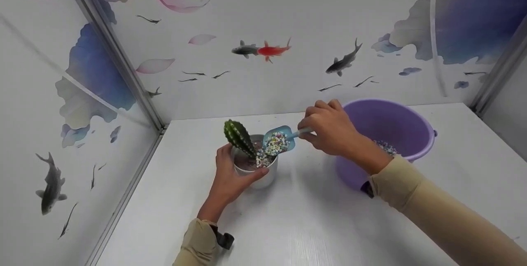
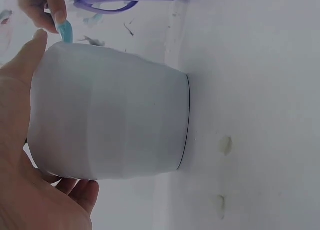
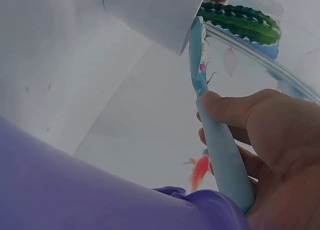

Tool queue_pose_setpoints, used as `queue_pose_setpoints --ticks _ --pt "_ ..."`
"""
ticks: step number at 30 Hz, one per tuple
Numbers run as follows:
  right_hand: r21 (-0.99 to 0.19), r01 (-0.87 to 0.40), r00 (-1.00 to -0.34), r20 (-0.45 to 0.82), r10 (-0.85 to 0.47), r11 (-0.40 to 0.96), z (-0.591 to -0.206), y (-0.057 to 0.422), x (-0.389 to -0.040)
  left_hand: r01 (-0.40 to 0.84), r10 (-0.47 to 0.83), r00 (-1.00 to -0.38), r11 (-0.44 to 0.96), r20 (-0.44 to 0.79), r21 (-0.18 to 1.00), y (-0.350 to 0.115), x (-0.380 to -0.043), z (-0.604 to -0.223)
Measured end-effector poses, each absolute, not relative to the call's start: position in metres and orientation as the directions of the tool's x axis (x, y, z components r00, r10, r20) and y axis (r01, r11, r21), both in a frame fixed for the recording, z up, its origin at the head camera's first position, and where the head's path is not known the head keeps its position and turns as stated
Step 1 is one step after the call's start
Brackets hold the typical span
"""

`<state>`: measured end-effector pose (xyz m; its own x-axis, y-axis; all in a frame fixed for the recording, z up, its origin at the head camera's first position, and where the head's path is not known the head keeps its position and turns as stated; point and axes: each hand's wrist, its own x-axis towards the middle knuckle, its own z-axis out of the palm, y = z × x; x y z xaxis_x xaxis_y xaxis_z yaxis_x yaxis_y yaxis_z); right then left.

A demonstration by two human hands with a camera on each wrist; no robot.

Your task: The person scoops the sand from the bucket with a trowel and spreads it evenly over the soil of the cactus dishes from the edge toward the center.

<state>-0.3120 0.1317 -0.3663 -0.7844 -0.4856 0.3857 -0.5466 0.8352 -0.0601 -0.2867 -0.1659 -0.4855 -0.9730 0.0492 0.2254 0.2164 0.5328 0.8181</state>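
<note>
A white pot point(image 1: 263, 178) stands on the table with a green cactus point(image 1: 239, 137) leaning left in it. My left hand point(image 1: 231, 175) grips the pot round its side, thumb at the front near the rim, as the left wrist view also shows with the pot point(image 2: 110, 112). My right hand point(image 1: 329, 128) holds a light blue scoop point(image 3: 222, 150) by its handle. The scoop's blade, loaded with multicoloured pebbles point(image 1: 277, 143), is tilted over the pot's right rim. Some pebbles point(image 1: 263, 159) lie on the brown soil point(image 1: 243, 161) beside the cactus.
A purple bucket point(image 1: 387, 113) stands right of the pot, under my right forearm, with more pebbles point(image 1: 385, 147) inside. The white table point(image 1: 304, 229) meets walls point(image 1: 288, 10) printed with fish and petals at the back and left.
</note>
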Motion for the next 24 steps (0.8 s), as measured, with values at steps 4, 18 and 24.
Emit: queue_pose_setpoints --ticks 4,18,24 --pt "-0.053 -0.551 -0.774 0.406 -0.486 0.833 -0.368 0.131 -0.312 0.22 0.052 -0.973 0.509 0.225 0.832 -0.167 -0.287 -0.485" --pt "-0.026 -0.537 -0.759 0.452 -0.469 0.843 -0.368 0.131 -0.312 0.241 0.094 -0.97 0.482 0.223 0.843 -0.178 -0.287 -0.482" --pt "-0.015 -0.524 -0.757 0.467 -0.457 0.852 -0.368 0.13 -0.312 0.243 0.094 -0.969 0.479 0.226 0.843 -0.176 -0.286 -0.481"
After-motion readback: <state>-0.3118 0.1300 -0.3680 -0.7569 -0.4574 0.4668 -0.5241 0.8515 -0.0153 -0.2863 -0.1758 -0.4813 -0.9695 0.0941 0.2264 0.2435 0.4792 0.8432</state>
